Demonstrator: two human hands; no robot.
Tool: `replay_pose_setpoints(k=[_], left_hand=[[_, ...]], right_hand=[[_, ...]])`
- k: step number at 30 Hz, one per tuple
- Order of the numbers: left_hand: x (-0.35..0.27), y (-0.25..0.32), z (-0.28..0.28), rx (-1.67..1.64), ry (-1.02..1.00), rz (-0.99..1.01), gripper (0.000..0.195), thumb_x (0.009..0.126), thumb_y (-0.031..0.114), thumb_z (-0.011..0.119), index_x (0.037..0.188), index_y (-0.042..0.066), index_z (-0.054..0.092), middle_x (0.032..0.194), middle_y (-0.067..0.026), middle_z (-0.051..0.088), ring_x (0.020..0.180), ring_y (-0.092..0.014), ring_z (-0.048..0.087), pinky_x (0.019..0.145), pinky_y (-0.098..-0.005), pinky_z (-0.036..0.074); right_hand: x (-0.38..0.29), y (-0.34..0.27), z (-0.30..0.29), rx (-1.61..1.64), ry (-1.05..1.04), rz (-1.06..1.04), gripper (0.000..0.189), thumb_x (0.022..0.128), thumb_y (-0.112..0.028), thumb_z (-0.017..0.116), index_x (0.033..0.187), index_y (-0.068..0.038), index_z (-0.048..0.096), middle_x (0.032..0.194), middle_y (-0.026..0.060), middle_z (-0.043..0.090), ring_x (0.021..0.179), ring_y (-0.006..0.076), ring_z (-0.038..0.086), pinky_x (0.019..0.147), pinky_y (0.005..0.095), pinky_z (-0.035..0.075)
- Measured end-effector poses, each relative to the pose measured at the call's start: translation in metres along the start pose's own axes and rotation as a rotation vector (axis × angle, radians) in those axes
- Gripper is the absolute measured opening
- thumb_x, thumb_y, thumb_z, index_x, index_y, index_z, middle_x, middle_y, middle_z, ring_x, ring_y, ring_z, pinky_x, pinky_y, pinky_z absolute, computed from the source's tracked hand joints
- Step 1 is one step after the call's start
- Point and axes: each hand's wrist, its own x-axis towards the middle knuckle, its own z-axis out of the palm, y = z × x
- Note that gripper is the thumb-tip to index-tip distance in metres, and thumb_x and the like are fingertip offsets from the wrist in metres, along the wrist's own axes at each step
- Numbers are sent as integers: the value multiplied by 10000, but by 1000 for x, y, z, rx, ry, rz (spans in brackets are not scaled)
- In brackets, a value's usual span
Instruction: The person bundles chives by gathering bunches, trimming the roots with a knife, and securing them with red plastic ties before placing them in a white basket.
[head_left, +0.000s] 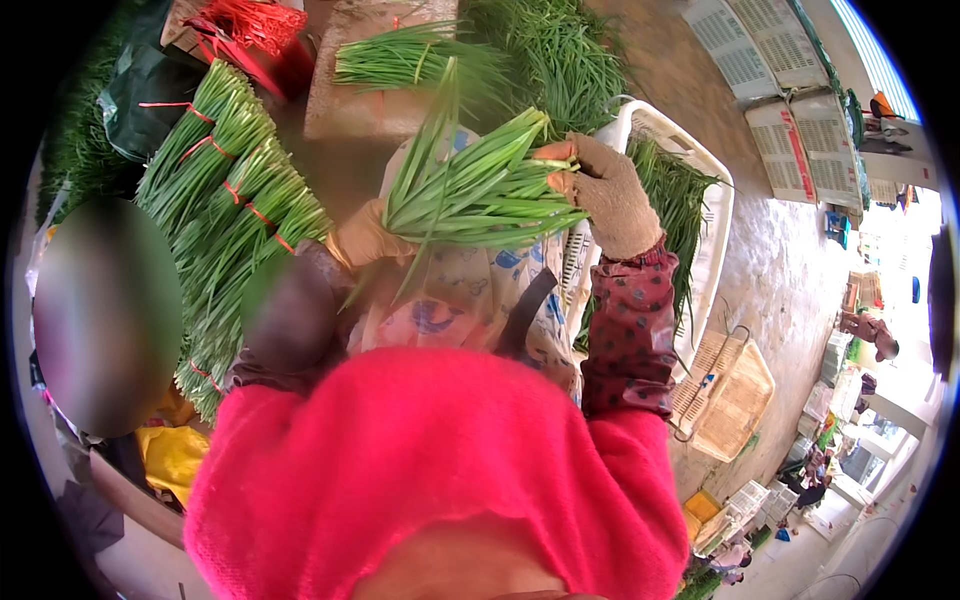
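A loose bunch of green leafy stalks, likely garlic chives (480, 180), lies across my two gloved hands in front of my chest. My left hand (371, 236), in a tan glove, grips its left part, where some leaves fold upward and a few hang down. On the right, my right hand (607, 191), in a tan knit glove with orange fingertips, pinches stalks at the bunch's right end. Tied bundles of the same greens (232, 187), with red ties, stand in a row left of my left hand. Another tied bundle (420, 64) rests on a low board (337, 105) ahead.
At my right stands a white plastic basket (720, 247) holding darker greens. A tan crate (731, 397) sits behind it. Loose greens (570, 67) are heaped ahead. Red ties (255, 22) fill a red container at the upper left. Stacked crates (772, 45) and several people are farther right.
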Motion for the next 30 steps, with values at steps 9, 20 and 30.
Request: replay_pose_setpoints(k=[9,20,30], left_hand=[[-7,25,12,-205,-270,81,407,968,-13,610,1365,81,602,1202,-92,690,1005,-213,672,816,-349,561],[-3,34,7,-333,-390,-132,483,934,-66,634,1385,92,561,1242,-125,653,970,-236,673,796,-373,568],[2,33,-1,-52,-327,-113,687,785,58,851,1374,14,500,792,-122,643,541,-189,570,445,-334,422]], right_hand=[[9,-5,-3,59,-78,-34,327,889,-152,727,1166,13,674,923,-23,667,824,57,560,734,235,456],[2,-45,-5,-301,136,-561,287,830,54,656,1104,39,741,1207,101,665,861,119,655,738,269,541],[37,-43,4,245,86,-264,234,1015,-210,621,1053,-23,758,840,-11,700,706,50,582,599,193,445]])
